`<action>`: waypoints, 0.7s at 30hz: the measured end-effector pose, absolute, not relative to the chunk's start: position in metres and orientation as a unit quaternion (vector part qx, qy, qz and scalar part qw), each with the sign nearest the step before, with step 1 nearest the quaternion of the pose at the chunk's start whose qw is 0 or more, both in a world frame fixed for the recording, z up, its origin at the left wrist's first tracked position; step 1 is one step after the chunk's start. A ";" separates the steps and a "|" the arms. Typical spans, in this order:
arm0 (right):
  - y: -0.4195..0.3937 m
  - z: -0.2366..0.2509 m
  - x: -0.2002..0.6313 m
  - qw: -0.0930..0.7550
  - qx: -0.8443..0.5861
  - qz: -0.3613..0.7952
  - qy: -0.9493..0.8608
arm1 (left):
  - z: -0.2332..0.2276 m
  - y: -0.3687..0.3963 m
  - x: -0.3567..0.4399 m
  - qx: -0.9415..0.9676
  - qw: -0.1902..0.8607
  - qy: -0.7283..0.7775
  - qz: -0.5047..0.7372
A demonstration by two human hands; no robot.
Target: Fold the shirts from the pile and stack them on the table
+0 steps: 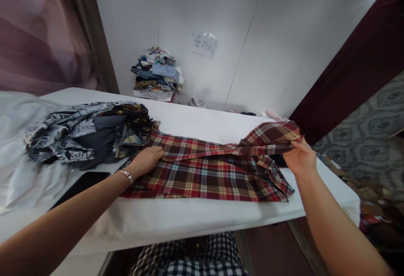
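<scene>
A red, brown and yellow plaid shirt (202,179) lies spread sideways across the white-covered table. My left hand (148,160), with a silver bracelet at the wrist, is at the shirt's left end, its fingers closed on the fabric edge. My right hand (301,154) pinches the shirt at the far right between thumb and fingers. There the cloth is raised off the table, and a long fold runs from hand to hand. The collar area, near the right end, is partly bunched. The fingertips of my left hand are partly hidden.
To the left lies a heap of patterned and grey clothes (104,135) beside white cloth. A dark flat object (85,183) is under my left forearm. A stack of folded clothes (159,74) stands at the back by the wall, below a paper sign (205,46). The table (195,219) ends near my body.
</scene>
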State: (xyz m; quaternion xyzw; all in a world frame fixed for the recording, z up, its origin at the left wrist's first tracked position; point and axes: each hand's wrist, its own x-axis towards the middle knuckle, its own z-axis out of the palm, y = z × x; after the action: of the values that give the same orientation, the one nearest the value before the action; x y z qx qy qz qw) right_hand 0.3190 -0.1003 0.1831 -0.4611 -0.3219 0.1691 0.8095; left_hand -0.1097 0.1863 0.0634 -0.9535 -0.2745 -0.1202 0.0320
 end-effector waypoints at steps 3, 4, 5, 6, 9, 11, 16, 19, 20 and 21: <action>-0.100 0.179 0.308 0.790 -0.478 0.191 -0.335 | 0.058 0.183 -0.112 -0.942 0.042 -0.322 -0.080; -0.098 0.179 0.305 0.784 -0.478 0.195 -0.344 | 0.059 0.182 -0.112 -0.939 0.051 -0.334 -0.070; -0.095 0.180 0.301 0.779 -0.477 0.197 -0.354 | 0.060 0.180 -0.111 -0.936 0.059 -0.341 -0.059; -0.090 0.184 0.299 0.775 -0.476 0.199 -0.366 | 0.062 0.179 -0.111 -0.935 0.066 -0.346 -0.049; -0.063 0.203 0.295 0.762 -0.470 0.195 -0.400 | 0.066 0.176 -0.107 -0.931 0.077 -0.357 -0.028; -0.032 0.219 0.298 0.753 -0.474 0.175 -0.421 | 0.066 0.175 -0.106 -0.926 0.087 -0.366 -0.028; 0.045 0.225 0.325 0.603 -0.606 0.179 -0.487 | 0.059 0.170 -0.106 -0.911 0.115 -0.390 -0.063; 0.055 0.194 0.343 0.393 -0.772 0.118 -0.487 | 0.052 0.169 -0.109 -0.907 0.108 -0.399 -0.082; 0.051 0.179 0.348 0.316 -0.813 0.096 -0.480 | 0.049 0.170 -0.110 -0.907 0.102 -0.398 -0.091; 0.044 0.164 0.353 0.254 -0.840 0.087 -0.471 | 0.047 0.171 -0.110 -0.908 0.097 -0.396 -0.100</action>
State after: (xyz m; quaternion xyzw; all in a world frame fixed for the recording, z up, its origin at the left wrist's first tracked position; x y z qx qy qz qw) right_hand 0.3533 0.0436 0.1638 -0.8399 -0.4713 0.0874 0.2544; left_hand -0.1104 0.1713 0.0467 -0.9076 -0.3959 -0.1003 0.0970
